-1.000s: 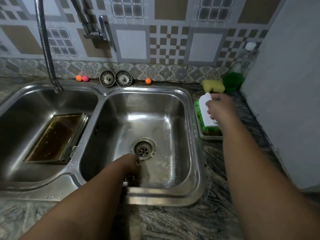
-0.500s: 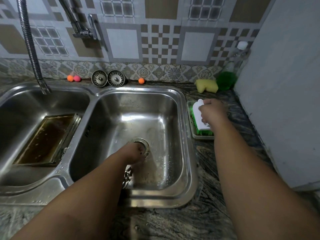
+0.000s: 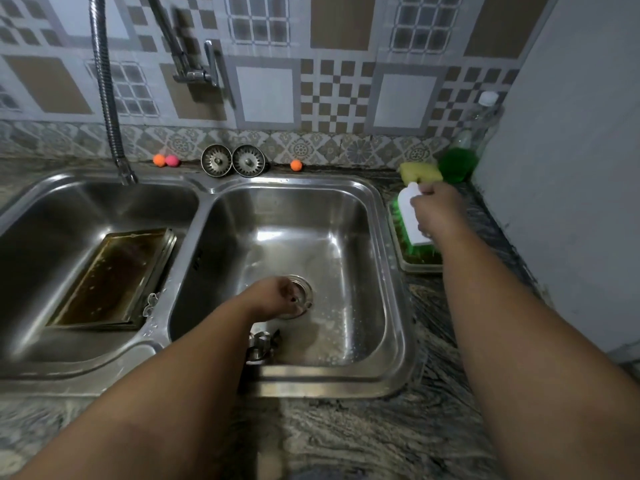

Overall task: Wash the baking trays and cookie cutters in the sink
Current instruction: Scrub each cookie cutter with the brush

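Hands work well apart, one in the basin and one on the counter. The left hand point(image 3: 280, 296) reaches down into the right basin of the stainless-steel double sink point(image 3: 346, 382), fingers curled over the round drain point(image 3: 304, 289); whether it grasps anything there cannot be told. Just nearer, half hidden under that forearm, shiny metal cookie cutters point(image 3: 262, 344) lie on the basin floor. The rectangular metal baking tray point(image 3: 114, 278), brown-stained inside, rests tilted in the left basin, near the divider.

The right hand point(image 3: 438, 209) grips the white-backed scrubbing brush with green bristles point(image 3: 410, 220), which sits bristles down in a shallow pale tray point(image 3: 422, 266) on the dark veined stone counter point(image 3: 363, 438) beside the sink. Behind it are a yellow sponge point(image 3: 420, 173), a round green scourer point(image 3: 455, 164) and a clear plastic bottle with a white cap point(image 3: 483, 116) in the corner.

Along the tiled wall stand two round metal sink strainers point(image 3: 232, 161), side by side, with small orange and pink balls point(image 3: 165, 160) to their left. A flexible metal hose point(image 3: 104, 84) hangs down to the left basin's rim.
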